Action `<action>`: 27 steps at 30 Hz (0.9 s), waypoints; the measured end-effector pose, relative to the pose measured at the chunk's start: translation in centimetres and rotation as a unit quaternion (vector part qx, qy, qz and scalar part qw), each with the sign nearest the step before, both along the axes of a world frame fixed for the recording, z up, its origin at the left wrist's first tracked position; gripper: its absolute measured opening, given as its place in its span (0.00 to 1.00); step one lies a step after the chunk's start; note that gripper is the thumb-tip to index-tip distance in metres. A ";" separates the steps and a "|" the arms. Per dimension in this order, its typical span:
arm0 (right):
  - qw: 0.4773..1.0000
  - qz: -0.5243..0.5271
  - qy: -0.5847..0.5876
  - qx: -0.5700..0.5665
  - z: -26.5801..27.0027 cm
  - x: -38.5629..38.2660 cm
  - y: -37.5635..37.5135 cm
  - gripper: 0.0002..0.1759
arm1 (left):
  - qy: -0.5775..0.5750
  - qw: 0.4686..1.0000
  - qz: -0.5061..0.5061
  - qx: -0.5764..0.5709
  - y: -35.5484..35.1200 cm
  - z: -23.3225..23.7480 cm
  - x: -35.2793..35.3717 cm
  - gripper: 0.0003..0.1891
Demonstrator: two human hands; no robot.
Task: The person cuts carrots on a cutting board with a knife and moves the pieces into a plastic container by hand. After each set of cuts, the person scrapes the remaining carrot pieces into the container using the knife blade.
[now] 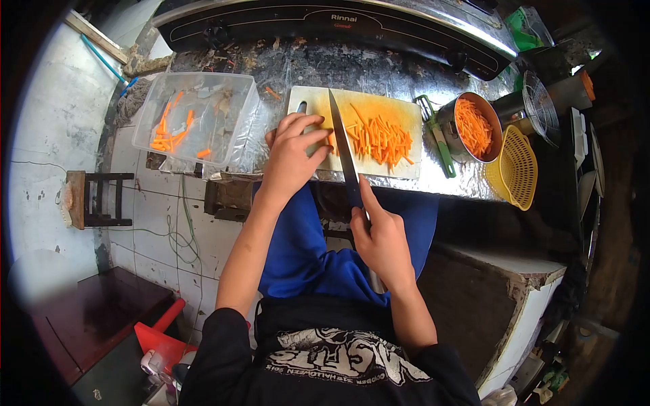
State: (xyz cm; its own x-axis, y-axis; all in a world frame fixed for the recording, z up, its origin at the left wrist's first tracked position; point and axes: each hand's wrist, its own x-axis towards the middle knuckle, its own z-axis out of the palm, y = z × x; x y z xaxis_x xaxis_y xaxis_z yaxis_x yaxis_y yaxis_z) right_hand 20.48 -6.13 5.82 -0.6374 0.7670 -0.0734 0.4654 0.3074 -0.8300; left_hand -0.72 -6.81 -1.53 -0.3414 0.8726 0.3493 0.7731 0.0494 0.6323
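My right hand point(384, 242) is wrapped round the handle of a long kitchen knife point(345, 145), whose dark blade points away from me across the cutting board point(311, 97). My left hand point(298, 145) rests on the board's left part, fingers bent, the tips pressing on carrot pieces point(332, 141) beside the blade; the fingers mostly hide these pieces. Right of the knife lies a loose pile of carrot strips point(382, 139). A green-handled peeler point(438, 135) lies just off the board's right edge.
At left, a clear plastic container point(223, 128) holds some carrot sticks. On the right stand a metal pot point(450, 128) of shredded carrot and a tilted yellow basket point(518, 166). A black Rinnai stove point(325, 27) runs along the back. A wire strainer point(539, 108) is at far right.
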 end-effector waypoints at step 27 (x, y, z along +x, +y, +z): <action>0.998 0.028 -0.040 0.030 0.1 -0.1 -0.7 0.34 | -0.004 0.992 0.116 -0.042 -0.6 -0.2 2.5 0.10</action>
